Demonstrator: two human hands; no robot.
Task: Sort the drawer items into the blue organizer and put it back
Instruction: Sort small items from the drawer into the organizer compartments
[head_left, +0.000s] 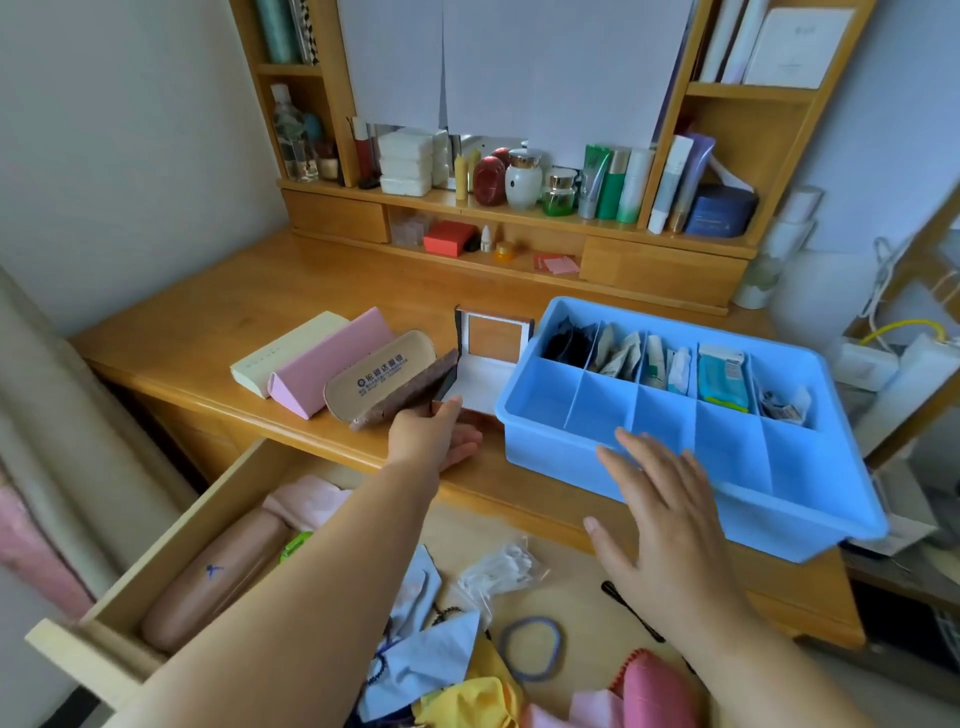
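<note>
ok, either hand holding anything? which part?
Left hand touches the near end of the brown case; a grip cannot be told. Right hand open, holding nothing.

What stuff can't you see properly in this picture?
- Head view: the front of the open drawer and its heap of cloths are cut off by the bottom edge.
- The left hand covers part of the small open box; whether it grips anything is unclear.
- The packets in the blue organizer back row are too small to read.
- The right hand hides part of the organizer's front wall.
</note>
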